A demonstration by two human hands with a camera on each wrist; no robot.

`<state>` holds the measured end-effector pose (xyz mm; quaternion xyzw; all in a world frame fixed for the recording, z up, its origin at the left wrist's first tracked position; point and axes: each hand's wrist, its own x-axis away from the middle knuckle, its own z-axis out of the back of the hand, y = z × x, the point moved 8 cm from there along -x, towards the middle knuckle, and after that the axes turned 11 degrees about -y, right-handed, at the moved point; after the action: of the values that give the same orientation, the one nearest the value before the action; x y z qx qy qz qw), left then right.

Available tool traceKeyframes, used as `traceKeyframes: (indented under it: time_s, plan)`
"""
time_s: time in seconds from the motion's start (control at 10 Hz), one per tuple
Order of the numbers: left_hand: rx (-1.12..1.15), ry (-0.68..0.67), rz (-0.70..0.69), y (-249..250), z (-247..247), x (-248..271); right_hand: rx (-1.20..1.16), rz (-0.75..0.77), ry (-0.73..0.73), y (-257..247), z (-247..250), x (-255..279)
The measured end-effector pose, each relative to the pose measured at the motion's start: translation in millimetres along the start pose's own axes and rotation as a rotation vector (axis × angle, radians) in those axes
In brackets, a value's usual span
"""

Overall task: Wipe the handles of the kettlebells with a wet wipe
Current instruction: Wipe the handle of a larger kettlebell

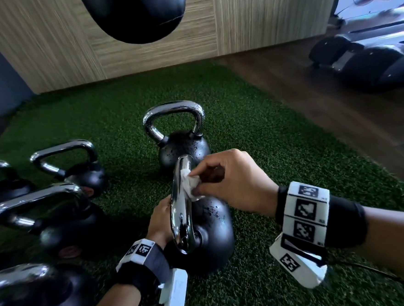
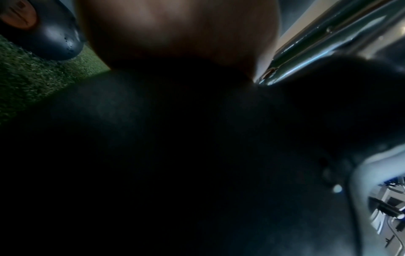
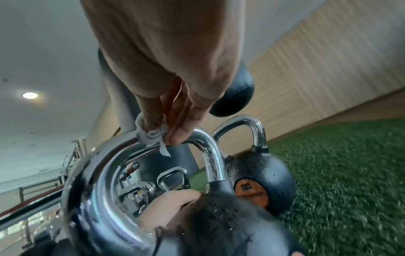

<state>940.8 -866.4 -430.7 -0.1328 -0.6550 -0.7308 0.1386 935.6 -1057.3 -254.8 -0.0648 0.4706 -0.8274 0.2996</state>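
My right hand [image 1: 232, 184] pinches the wipe [image 1: 189, 184] against the kettlebell [image 1: 209, 238] handle [image 1: 180, 209]. My left hand [image 1: 159, 221] rests against the handle; its fingers' grip is hidden.

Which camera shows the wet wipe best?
The head view: the wet wipe shows whole, pinched by the right hand against the chrome handle. The right wrist view shows it bunched under the fingertips. The left wrist view misses it.

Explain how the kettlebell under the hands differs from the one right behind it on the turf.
The near kettlebell is being handled: the left hand steadies it, and the right hand presses a wet wipe on its handle. The far kettlebell stands untouched. The near handle points edge-on to the head camera; the far handle faces it broadside. Both have black bodies, chrome handles and water droplets.
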Motion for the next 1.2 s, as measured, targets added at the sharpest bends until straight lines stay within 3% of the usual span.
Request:
traceKeyframes:
  time_s: [0.1, 0.2, 0.3, 0.4, 0.6, 0.9, 1.0, 1.2]
  plan:
    - [0.046, 0.023, 0.012, 1.6, 1.1, 4.0, -0.117, -0.049, -0.055, 4.8, -6.1, 3.4]
    - [0.011, 0.005, -0.007, 3.8, -0.3, 5.5, -0.174, -0.074, -0.226, 6.3, -33.9, 25.8]
    - [0.017, -0.003, -0.011, 4.9, 0.0, 5.1, -0.117, -0.071, -0.259, 5.4, -45.0, 35.3]
    - [0.02, -0.01, -0.016, 2.9, -1.2, 4.2, -0.093, -0.04, -0.193, 8.2, -45.9, 38.2]
    - [0.011, 0.004, -0.025, 7.2, -2.6, 8.3, -0.053, -0.056, -0.2, 27.6, -59.5, 47.7]
    - [0.008, 0.057, -0.001, 7.9, -0.6, 8.3, 0.152, 0.112, -0.243, 32.8, -68.2, 38.7]
    - [0.126, 0.03, 0.01, 7.5, -4.7, 8.4, 0.226, 0.151, -0.359, 32.0, -69.5, 20.6]
    - [0.108, -0.011, -0.037, 13.8, -8.3, 8.3, 0.251, 0.142, -0.619, 27.0, -79.2, 3.7]
